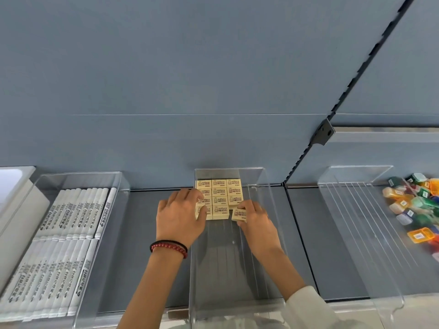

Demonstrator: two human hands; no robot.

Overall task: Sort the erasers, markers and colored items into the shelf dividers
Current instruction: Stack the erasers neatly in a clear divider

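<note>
Cream erasers [219, 194] lie in neat rows at the back of the clear middle divider tray [266, 233]. My left hand [180, 219] rests on the block's left front corner, fingers touching the front-left eraser. My right hand [257, 222] pinches one loose eraser [238, 214], tilted at the front right of the block. White markers [64, 231] fill the clear left tray [104, 257]. Small coloured items [415, 205] are heaped in the right divider [351, 224].
The grey shelf floor [142, 245] shows between the trays. A blue back panel [166, 91] rises behind, with a black slotted upright and bracket [323, 134] at the right. A white box edge [14, 186] sits at the far left.
</note>
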